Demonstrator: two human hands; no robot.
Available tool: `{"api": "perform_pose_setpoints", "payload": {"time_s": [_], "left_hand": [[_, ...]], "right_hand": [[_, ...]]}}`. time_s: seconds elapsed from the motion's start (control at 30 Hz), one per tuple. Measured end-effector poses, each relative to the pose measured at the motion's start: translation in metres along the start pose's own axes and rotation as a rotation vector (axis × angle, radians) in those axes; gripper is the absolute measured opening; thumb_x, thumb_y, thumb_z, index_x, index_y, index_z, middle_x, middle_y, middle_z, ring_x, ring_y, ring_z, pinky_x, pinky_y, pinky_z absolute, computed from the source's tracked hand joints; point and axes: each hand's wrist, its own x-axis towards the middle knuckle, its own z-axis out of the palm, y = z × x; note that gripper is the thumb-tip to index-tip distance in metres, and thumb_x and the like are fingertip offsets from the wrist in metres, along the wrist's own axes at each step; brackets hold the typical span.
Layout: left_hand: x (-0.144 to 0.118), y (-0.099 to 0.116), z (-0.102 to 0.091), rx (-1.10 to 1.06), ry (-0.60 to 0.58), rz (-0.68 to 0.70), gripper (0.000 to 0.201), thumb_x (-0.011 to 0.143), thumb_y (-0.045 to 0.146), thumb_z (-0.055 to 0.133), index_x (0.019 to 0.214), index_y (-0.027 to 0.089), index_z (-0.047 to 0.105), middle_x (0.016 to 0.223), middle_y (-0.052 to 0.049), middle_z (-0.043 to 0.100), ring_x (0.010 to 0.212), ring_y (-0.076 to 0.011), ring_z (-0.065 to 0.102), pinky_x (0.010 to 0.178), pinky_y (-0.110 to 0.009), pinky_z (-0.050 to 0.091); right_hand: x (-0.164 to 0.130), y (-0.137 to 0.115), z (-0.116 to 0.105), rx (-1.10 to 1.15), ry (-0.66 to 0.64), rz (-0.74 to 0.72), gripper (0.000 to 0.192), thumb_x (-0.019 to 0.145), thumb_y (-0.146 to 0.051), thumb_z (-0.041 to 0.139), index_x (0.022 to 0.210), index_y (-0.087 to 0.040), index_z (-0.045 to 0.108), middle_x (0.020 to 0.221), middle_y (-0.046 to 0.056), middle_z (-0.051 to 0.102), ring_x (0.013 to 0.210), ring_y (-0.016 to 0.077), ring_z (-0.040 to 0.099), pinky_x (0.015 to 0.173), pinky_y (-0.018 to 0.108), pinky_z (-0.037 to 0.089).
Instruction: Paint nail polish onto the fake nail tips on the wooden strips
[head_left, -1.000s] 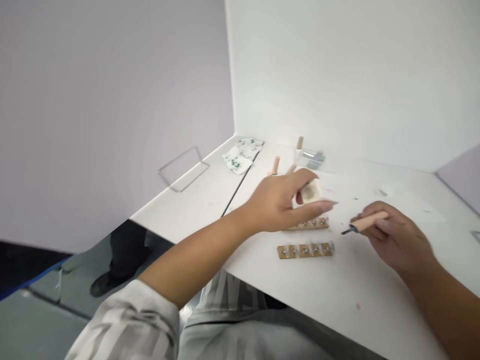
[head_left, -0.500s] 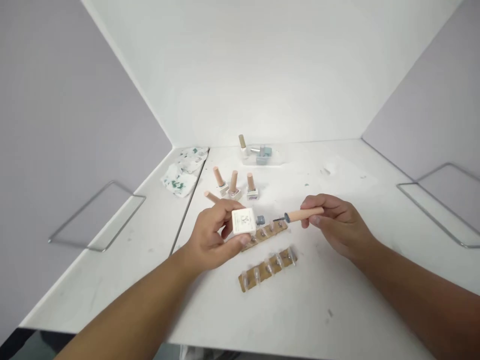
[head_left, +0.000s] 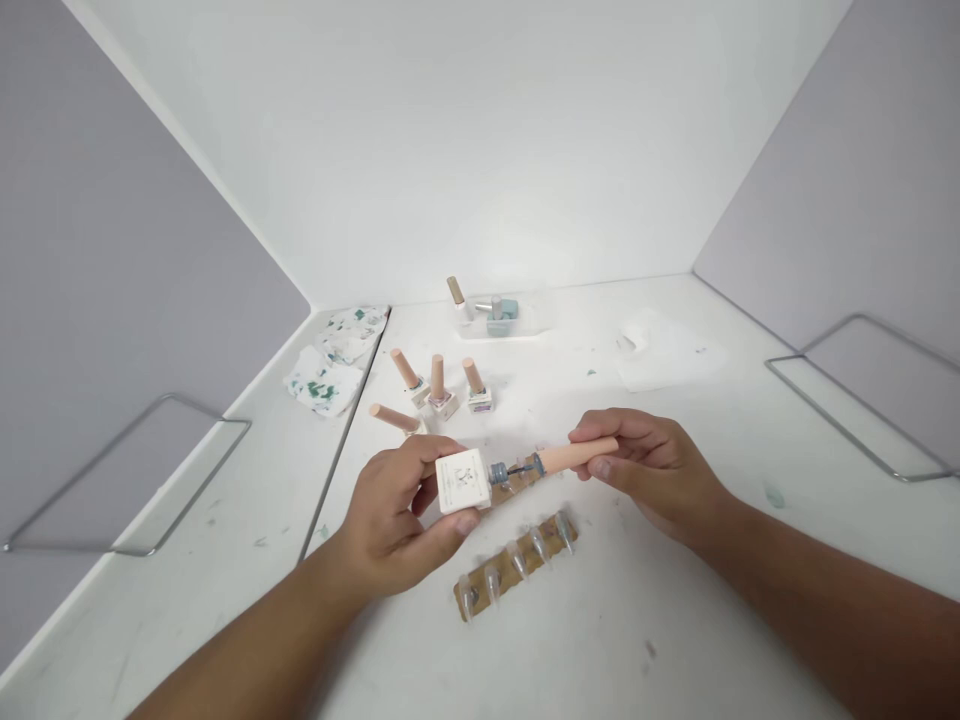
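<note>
My left hand [head_left: 405, 515] is closed round a square white nail polish bottle [head_left: 463, 481], tipped on its side with its blue-grey neck pointing right. Between the fingertips of my right hand [head_left: 652, 465] is the peach brush cap [head_left: 577, 455]. Its thin dark brush lies at the mouth of the bottle; whether the tip is inside I cannot tell. Below the hands, a brown strip [head_left: 517, 565] carries several clear false nails. A second such strip [head_left: 525, 482] is partly hidden behind the bottle and brush.
Several peach-capped polish bottles [head_left: 442, 400] stand behind my left hand, one leaning. Farther back, a clear tray [head_left: 534, 318] holds more bottles. Green-stained wipes [head_left: 326, 380] lie at left, a white sheet [head_left: 664, 350] at right. Wire handles [head_left: 199, 400] stick out from both side walls.
The brush has come closer to the bottle's neck, closing most of the gap between them. My camera view has shifted, so everything sits somewhat further left.
</note>
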Motion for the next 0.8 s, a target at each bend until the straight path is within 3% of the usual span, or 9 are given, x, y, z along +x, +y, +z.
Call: {"api": "perform_pose_setpoints", "payload": {"time_s": [0.2, 0.3, 0.4, 0.53, 0.8], "left_hand": [[0.0, 0.001, 0.003, -0.008, -0.055, -0.001, 0.024, 0.083, 0.029, 0.057, 0.103, 0.017, 0.051, 0.063, -0.001, 0.058, 0.052, -0.0137, 0.053, 0.042, -0.022, 0.032], [0.001, 0.002, 0.003, -0.006, -0.088, -0.008, 0.024, 0.083, 0.028, 0.058, 0.104, 0.017, 0.051, 0.058, 0.002, 0.055, 0.044, -0.0103, 0.045, 0.04, -0.021, 0.029], [0.002, 0.004, 0.004, 0.037, -0.137, 0.01, 0.024, 0.083, 0.028, 0.058, 0.103, 0.017, 0.051, 0.056, 0.004, 0.053, 0.04, -0.0082, 0.037, 0.039, -0.021, 0.028], [0.004, 0.006, 0.003, 0.098, -0.154, 0.038, 0.023, 0.084, 0.031, 0.058, 0.101, 0.017, 0.052, 0.057, 0.003, 0.055, 0.041, -0.0087, 0.039, 0.04, -0.022, 0.031], [0.009, 0.001, -0.008, 0.12, -0.164, 0.122, 0.021, 0.083, 0.029, 0.058, 0.1, 0.019, 0.052, 0.051, 0.005, 0.051, 0.037, -0.0097, 0.036, 0.037, -0.024, 0.028]], "right_hand": [[-0.001, 0.0, 0.0, -0.09, -0.005, -0.011, 0.015, 0.082, -0.031, 0.067, 0.096, -0.026, 0.071, 0.082, 0.003, 0.062, 0.071, 0.0134, 0.055, 0.065, 0.029, 0.048], [-0.001, -0.001, 0.002, -0.136, -0.041, -0.023, 0.015, 0.082, -0.031, 0.066, 0.096, -0.024, 0.07, 0.078, 0.002, 0.059, 0.068, 0.0128, 0.053, 0.061, 0.028, 0.046], [-0.002, -0.004, 0.006, -0.199, -0.116, -0.098, 0.014, 0.084, -0.027, 0.063, 0.096, -0.022, 0.07, 0.077, 0.002, 0.06, 0.069, 0.0132, 0.054, 0.062, 0.028, 0.046], [-0.002, -0.005, 0.006, -0.231, -0.183, -0.189, 0.017, 0.084, -0.02, 0.062, 0.099, -0.022, 0.069, 0.079, 0.002, 0.063, 0.07, 0.0132, 0.056, 0.064, 0.029, 0.046], [-0.002, -0.006, -0.002, -0.2, -0.089, -0.039, 0.011, 0.083, -0.026, 0.063, 0.092, -0.023, 0.069, 0.077, 0.001, 0.061, 0.068, 0.0122, 0.053, 0.062, 0.027, 0.043]]}}
